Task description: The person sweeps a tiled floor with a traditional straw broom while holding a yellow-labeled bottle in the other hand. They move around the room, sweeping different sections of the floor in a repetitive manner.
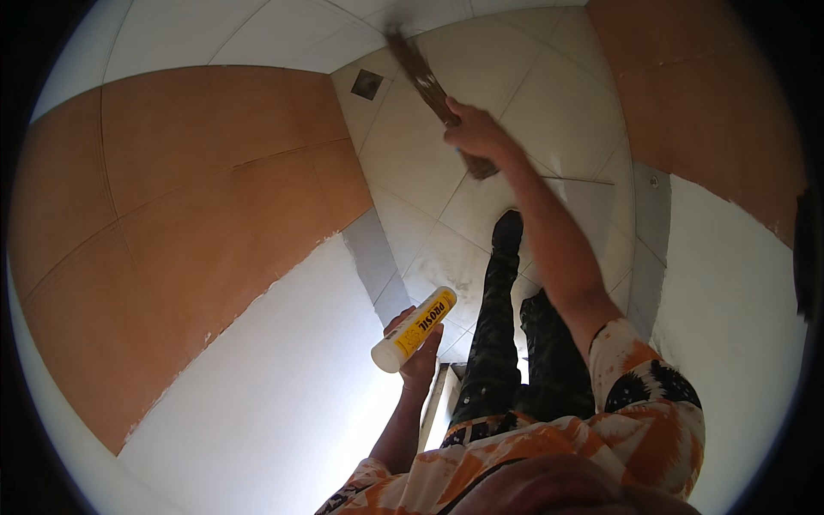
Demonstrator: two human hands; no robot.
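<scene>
My left hand [421, 350] is closed around a sealant cartridge [415, 330], a white tube with a yellow label, held at a slant near the middle of the view. Stretched far forward, my right hand [474, 134] grips a long brown streaked thing that looks like a short hand broom [427, 84]. Its far end is smeared by motion and overlaps the edge between floor and far white wall; whether it touches there I cannot tell. The near end sticks out below my fist.
Beige tiles cover the floor [438, 172], with a dark square drain [367, 84] at the far left. Orange-brown tiled walls [206, 163] rise on both sides, with white areas nearer me. My dark shoe [507, 230] stands on the floor.
</scene>
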